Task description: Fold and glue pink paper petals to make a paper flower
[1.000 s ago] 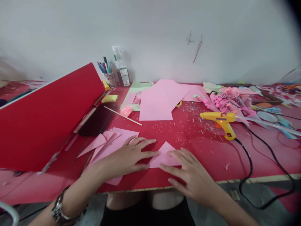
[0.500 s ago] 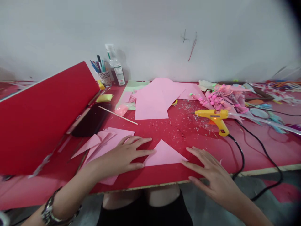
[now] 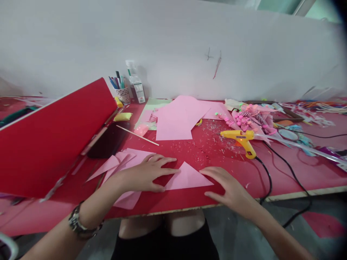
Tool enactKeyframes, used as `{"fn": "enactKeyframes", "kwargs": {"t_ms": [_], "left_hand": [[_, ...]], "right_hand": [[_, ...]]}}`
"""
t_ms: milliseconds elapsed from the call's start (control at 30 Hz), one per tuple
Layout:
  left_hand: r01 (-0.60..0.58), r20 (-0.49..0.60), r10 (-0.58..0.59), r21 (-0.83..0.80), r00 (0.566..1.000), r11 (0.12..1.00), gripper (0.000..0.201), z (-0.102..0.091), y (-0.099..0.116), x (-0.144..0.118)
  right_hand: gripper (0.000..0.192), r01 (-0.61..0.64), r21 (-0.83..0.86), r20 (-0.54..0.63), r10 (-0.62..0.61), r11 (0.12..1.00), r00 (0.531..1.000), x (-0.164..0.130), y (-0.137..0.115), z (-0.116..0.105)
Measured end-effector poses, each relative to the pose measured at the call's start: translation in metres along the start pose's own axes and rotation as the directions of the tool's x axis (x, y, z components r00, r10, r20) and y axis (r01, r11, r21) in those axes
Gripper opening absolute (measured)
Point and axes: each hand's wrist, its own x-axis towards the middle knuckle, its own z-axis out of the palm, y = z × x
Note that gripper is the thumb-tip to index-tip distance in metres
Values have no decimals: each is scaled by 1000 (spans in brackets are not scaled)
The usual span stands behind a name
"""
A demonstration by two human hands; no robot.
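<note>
A pink paper triangle [image 3: 188,178] lies flat near the front edge of the red table, its point away from me. My left hand [image 3: 148,173] is open with fingers spread, its fingertips at the triangle's left side. Part of that hand and the forearm cover a pile of pink paper [image 3: 128,200] and folded pink pieces [image 3: 108,165]. From the right, my right hand [image 3: 226,186] reaches in, open, thumb apart from the fingers, its fingertips at the triangle's right slanted edge.
Larger pink sheets [image 3: 173,122] lie behind. A yellow glue gun [image 3: 241,139] with a black cord rests at right, near pink decorations [image 3: 252,117]. On the left are a leaning red board [image 3: 62,141], a dark phone-like slab [image 3: 105,142] and a thin stick [image 3: 138,135]. Scraps litter the middle.
My right hand has moved left and inward, from the triangle's right corner to its right slanted edge. My left hand stays about where it was. The view has tilted up slightly.
</note>
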Motion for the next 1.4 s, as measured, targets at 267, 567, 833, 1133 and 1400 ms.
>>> {"fn": "enactKeyframes", "kwargs": {"t_ms": [267, 567, 833, 1133, 1400], "left_hand": [[53, -113, -55, -19, 992, 998, 71, 8, 10, 4], [128, -308, -106, 50, 946, 991, 56, 12, 28, 17], [155, -310, -162, -45, 937, 987, 56, 20, 34, 21], [78, -386, -287, -474, 877, 877, 50, 17, 31, 24], [46, -324, -396, -721, 859, 691, 43, -6, 4, 29]], "right_hand": [[48, 28, 84, 41, -32, 996, 999, 33, -8, 8], [45, -116, 261, 14, 117, 958, 993, 46, -3, 10], [54, 28, 116, 60, -35, 993, 998, 45, -11, 0], [72, 32, 184, 132, -57, 982, 990, 43, -9, -6], [36, 108, -227, -99, -133, 968, 986, 66, -19, -8]]}}
